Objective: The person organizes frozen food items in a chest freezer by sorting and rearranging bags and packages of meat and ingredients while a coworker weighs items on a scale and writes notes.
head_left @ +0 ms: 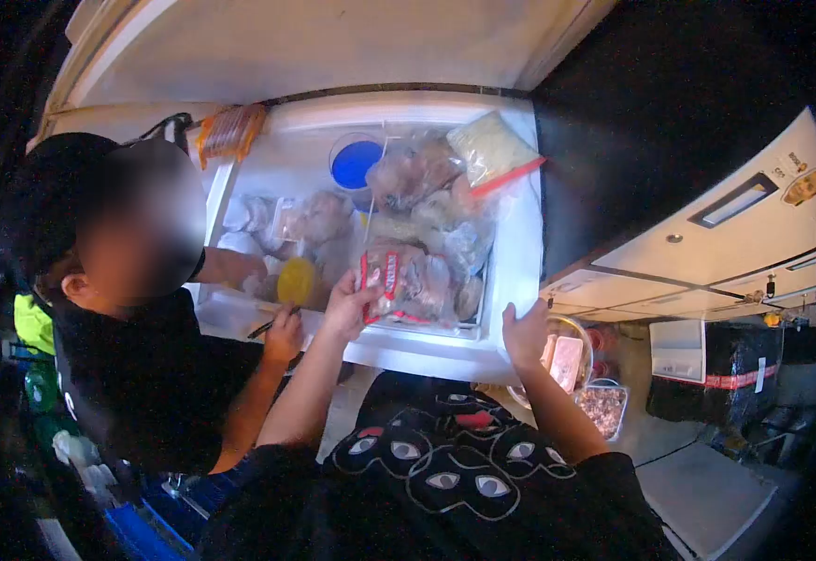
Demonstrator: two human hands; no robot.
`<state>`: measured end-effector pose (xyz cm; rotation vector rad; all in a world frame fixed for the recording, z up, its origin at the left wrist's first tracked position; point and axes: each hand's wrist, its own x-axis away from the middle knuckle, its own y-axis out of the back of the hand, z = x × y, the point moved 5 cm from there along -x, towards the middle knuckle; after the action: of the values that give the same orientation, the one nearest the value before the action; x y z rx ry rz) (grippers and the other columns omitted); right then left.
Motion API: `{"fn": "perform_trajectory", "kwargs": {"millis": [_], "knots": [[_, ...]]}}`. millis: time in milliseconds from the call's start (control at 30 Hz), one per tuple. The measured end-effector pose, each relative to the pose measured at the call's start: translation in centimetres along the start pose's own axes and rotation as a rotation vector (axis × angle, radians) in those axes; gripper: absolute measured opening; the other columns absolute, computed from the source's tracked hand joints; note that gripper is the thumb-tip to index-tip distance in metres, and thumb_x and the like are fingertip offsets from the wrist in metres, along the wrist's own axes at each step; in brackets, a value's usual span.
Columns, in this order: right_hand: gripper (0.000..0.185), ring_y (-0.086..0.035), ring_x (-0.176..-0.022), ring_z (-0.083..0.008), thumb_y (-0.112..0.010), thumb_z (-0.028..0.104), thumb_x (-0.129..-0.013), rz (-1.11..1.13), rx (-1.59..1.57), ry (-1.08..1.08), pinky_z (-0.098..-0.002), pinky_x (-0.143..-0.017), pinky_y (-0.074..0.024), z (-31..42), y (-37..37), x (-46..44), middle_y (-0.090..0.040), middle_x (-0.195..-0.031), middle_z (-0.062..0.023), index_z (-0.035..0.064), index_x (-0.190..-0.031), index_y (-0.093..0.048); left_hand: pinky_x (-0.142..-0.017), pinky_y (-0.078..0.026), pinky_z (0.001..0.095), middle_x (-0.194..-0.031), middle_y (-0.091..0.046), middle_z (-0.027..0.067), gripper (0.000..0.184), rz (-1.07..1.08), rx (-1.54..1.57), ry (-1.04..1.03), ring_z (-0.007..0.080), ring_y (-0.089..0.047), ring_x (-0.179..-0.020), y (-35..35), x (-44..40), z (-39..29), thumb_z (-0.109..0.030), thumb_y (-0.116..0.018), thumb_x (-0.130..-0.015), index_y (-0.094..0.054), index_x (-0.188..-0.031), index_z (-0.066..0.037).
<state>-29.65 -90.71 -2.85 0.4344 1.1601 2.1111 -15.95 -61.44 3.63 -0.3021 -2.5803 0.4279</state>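
Observation:
A white chest freezer [408, 353] lies in front of me, filled with bagged frozen food. My left hand [347, 307] grips the left edge of a clear plastic food bag [417, 285] with a red printed label, held over the front part of the freezer. What is inside the bag looks brownish and cannot be made out. At the front right corner, my right hand [525, 338] is closed around the freezer's rim. Close to the bag are a yellow round lid or tub [296, 281] and more frosted bags [324, 217].
At my left a person in a black cap [76, 173] reaches into the freezer, a pen-like object [260, 330] in the other hand. A blue tub [357, 165] and a red-edged zip bag [492, 152] lie inside. Meat trays [602, 409] stand at lower right.

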Motion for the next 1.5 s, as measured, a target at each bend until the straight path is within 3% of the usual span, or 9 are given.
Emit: {"fn": "perform_trajectory", "kwargs": {"millis": [300, 333, 533, 833, 1033, 1133, 1233, 1367, 1500], "knots": [[0.054, -0.054, -0.097, -0.0441, -0.061, 0.032, -0.080, 0.094, -0.037, -0.075, -0.0498, -0.083, -0.0443, 0.0, 0.0, -0.2, -0.052, -0.107, -0.0282, -0.0076, -0.111, -0.042, -0.083, -0.053, 0.0365, -0.107, -0.060, 0.0101, 0.045, -0.209, 0.144, -0.102, 0.0216, -0.063, -0.093, 4.8, 4.2, -1.9, 0.010, -0.057, -0.077, -0.049, -0.119, -0.003], [0.053, -0.054, -0.098, -0.0438, -0.061, 0.032, -0.080, 0.099, -0.024, -0.077, -0.0498, -0.083, -0.0441, -0.1, -0.1, -0.1, -0.052, -0.107, -0.0278, -0.0072, -0.110, -0.042, -0.078, -0.054, 0.0346, -0.107, -0.059, 0.0092, 0.048, -0.370, 0.057, -0.073, 0.0203, -0.063, -0.089, 5.4, 4.6, -3.0, 0.008, -0.056, -0.079, -0.046, -0.124, -0.003], [0.053, -0.054, -0.099, -0.0443, -0.059, 0.035, -0.081, 0.086, 0.024, -0.097, -0.0493, -0.084, -0.0445, 0.1, -0.1, -0.1, -0.052, -0.110, -0.0281, -0.0058, -0.112, -0.043, -0.067, -0.052, 0.0312, -0.095, -0.060, 0.0064, 0.030, -0.486, 0.111, -0.335, 0.0173, -0.061, -0.080, 7.2, 5.2, -9.8, 0.000, -0.056, -0.084, -0.049, -0.112, -0.004], [0.059, -0.054, -0.104, -0.0428, -0.058, 0.037, -0.081, 0.069, 0.016, -0.107, -0.0491, -0.086, -0.0444, 0.1, -0.4, -0.4, -0.055, -0.110, -0.0290, -0.0069, -0.118, -0.043, -0.064, -0.048, 0.0273, -0.089, -0.061, 0.0065, 0.026, -0.713, -0.285, -0.545, 0.0133, -0.059, -0.075, 17.4, 1.7, -16.3, 0.000, -0.068, -0.079, -0.052, -0.100, -0.003], [0.059, -0.059, -0.096, -0.0435, -0.058, 0.036, -0.081, 0.058, 0.030, -0.110, -0.0474, -0.083, -0.0471, 0.8, 0.1, -0.2, -0.059, -0.105, -0.0285, -0.0066, -0.119, -0.043, -0.066, -0.047, 0.0271, -0.088, -0.061, 0.0067, 0.024, -0.676, -0.582, -0.705, 0.0127, -0.057, -0.074, 21.0, 0.7, -17.6, -0.007, -0.069, -0.080, -0.050, -0.094, -0.002], [0.057, -0.059, -0.097, -0.0421, -0.058, 0.038, -0.081, 0.032, 0.042, -0.101, -0.0475, -0.083, -0.0471, 1.3, 0.4, -0.2, -0.059, -0.104, -0.0284, -0.0058, -0.115, -0.046, -0.067, -0.047, 0.0285, -0.086, -0.061, 0.0076, 0.028, -0.751, -0.815, -0.550, 0.0133, -0.057, -0.076, 24.5, -1.0, -16.2, -0.008, -0.072, -0.077, -0.050, -0.093, -0.001], [0.052, -0.060, -0.096, -0.0409, -0.060, 0.036, -0.081, 0.122, -0.070, -0.167, -0.0467, -0.083, -0.0471, 3.7, 1.8, -0.1, -0.059, -0.104, -0.0281, -0.0047, -0.110, -0.049, -0.068, -0.046, 0.0291, -0.084, -0.062, 0.0093, 0.032, -0.657, -0.804, -0.672, 0.0150, -0.058, -0.076, 26.0, -2.9, -14.5, -0.010, -0.073, -0.074, -0.051, -0.094, 0.000], [0.045, -0.059, -0.096, -0.0414, -0.062, 0.032, -0.080, -0.002, 0.154, -0.090, -0.0464, -0.083, -0.0463, 2.1, 0.5, -0.3, -0.059, -0.106, -0.0279, -0.0038, -0.105, -0.050, -0.069, -0.047, 0.0320, -0.081, -0.063, 0.0109, 0.035, -0.611, -0.774, -0.584, 0.0200, -0.061, -0.076, 27.7, -5.7, -11.2, -0.012, -0.074, -0.071, -0.052, -0.096, -0.003], [0.048, -0.057, -0.098, -0.0407, -0.062, 0.027, -0.081, 0.068, 0.114, -0.201, -0.0456, -0.085, -0.0448, 3.0, 0.3, -0.3, -0.057, -0.107, -0.0265, -0.0039, -0.114, -0.046, -0.069, -0.048, 0.0358, -0.079, -0.062, 0.0118, 0.036, -0.678, -1.012, -0.448, 0.0255, -0.061, -0.073, 25.0, -6.0, -10.7, -0.014, -0.074, -0.068, -0.052, -0.094, -0.004]]}}
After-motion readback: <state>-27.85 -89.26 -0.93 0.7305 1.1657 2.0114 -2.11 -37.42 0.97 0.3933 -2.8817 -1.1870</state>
